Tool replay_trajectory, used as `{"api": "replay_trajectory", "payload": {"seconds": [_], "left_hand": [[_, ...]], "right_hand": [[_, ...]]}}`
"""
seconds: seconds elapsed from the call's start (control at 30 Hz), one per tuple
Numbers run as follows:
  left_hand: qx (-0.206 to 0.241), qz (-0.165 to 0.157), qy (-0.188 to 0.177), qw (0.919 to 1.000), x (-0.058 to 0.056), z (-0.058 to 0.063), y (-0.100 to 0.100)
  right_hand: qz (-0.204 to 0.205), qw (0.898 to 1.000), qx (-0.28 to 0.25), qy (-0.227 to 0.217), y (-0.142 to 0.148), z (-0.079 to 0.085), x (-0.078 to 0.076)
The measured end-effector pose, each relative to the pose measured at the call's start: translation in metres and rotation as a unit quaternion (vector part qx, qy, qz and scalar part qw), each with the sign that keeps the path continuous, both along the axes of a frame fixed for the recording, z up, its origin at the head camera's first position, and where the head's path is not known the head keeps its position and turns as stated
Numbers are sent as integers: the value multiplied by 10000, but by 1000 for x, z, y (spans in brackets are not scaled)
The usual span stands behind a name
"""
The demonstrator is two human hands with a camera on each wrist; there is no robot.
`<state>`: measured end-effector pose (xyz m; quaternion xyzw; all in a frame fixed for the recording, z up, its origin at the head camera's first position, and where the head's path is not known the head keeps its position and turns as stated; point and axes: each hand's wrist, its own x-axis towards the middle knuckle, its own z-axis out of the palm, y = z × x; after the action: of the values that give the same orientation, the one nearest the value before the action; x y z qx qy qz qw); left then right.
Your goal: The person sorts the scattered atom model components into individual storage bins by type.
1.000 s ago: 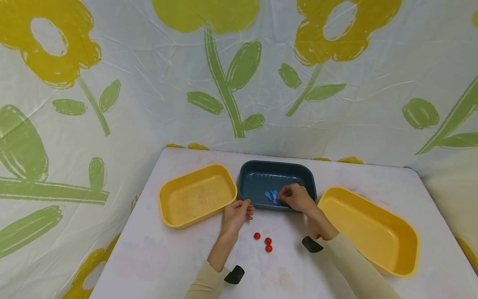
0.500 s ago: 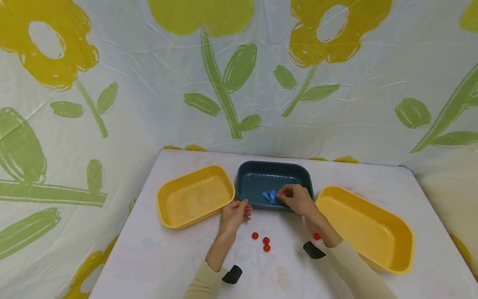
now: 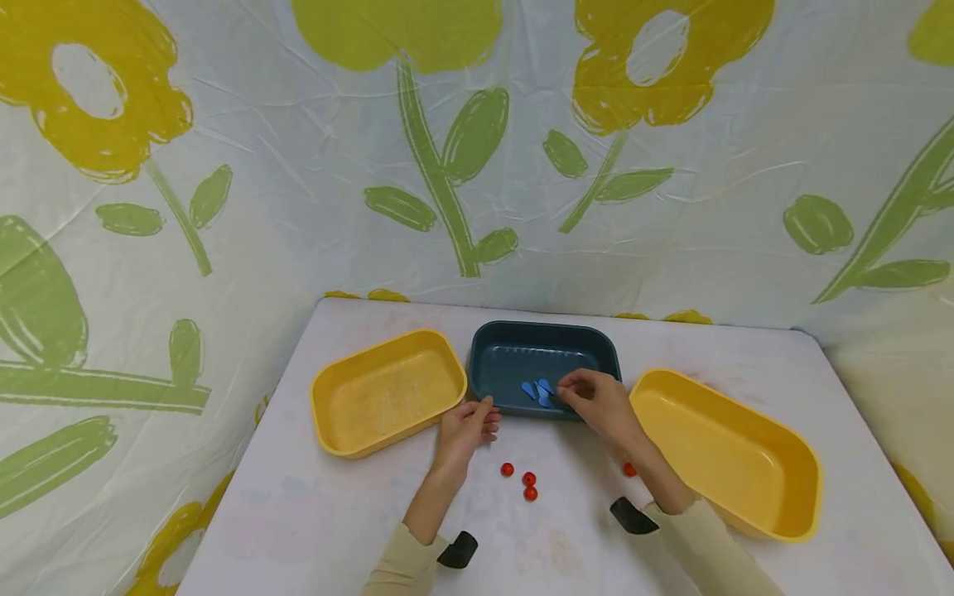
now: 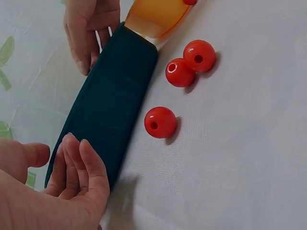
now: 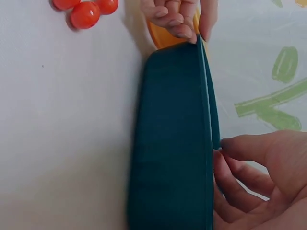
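My left hand [image 3: 456,434] grips the rim at the front left corner of the dark teal tray [image 3: 514,329], its thumb above the rim and its fingers against the outer wall. Over the same tray's front right part, my right hand [image 3: 607,407] holds thumb and forefinger pinched together. In the right wrist view a tiny pale bit shows at these fingertips; what it belongs to is hidden by the hand and the tray wall. Several small blue drop-shaped pieces [image 3: 544,402] lie on the tray floor, just left of the right fingertips.
Left of the teal tray stands a yellow tray [image 3: 328,430] with several thin clear sticks [image 3: 385,412] in it. Another yellow tray [image 3: 805,497] stands at the right. Red beads [image 3: 529,479] lie on the white tabletop in front, and one more red bead [image 3: 630,469] sits by the right forearm.
The right hand has drawn slightly right, away from the blue pieces, so more of them shows. The left hand keeps its place at the tray corner. The head view has shifted a little.
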<state>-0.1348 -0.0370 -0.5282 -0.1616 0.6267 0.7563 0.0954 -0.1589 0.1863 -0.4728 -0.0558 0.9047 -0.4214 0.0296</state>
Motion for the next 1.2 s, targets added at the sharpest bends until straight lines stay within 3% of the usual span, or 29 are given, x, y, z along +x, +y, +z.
{"api": "replay_trajectory", "payload": {"seconds": [0.33,0.7,0.97,1.2], "left_hand": [[-29,-157,-7,9999,5,1,-3],[-260,-401,298,9984,12,4,-5],[-516,-616,526,9954,23,13,-6],[-758,-543,527,9942,33,9,-3]], "right_hand": [[-236,9973,-278,631,5,-5,13],[-464,9935,-722,749,8,-4,33],[-750,9865,-1053,1001,11,-15,52],[-898,9786,-1624,885,17,-18,69]]}}
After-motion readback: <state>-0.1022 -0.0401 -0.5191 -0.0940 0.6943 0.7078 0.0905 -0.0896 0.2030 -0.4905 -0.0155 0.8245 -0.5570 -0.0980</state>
